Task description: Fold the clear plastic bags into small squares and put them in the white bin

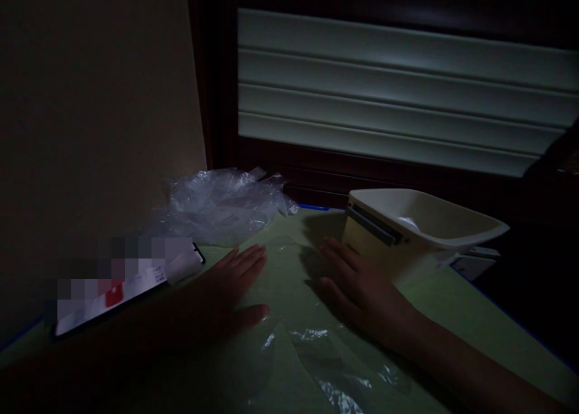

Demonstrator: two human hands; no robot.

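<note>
A clear plastic bag or sheet (335, 360) lies spread on the pale green table surface (479, 329), its edges hard to make out in the dim light. At its left side my left hand (230, 293) rests palm down with fingers stretched out and the thumb apart. My right hand (362, 293) is over the right side of the plastic, slightly blurred, fingers extended and holding nothing. Just beyond my right hand stands a cream plastic bin (384, 257) with a grey strip on its rim and something clear and shiny inside.
Crumpled clear plastic (221, 203) is heaped at the back left against the wall. A lit phone or tablet (136, 293), partly pixelated, lies left of my left hand. Behind the table is a dark frame with pale slats (384, 94).
</note>
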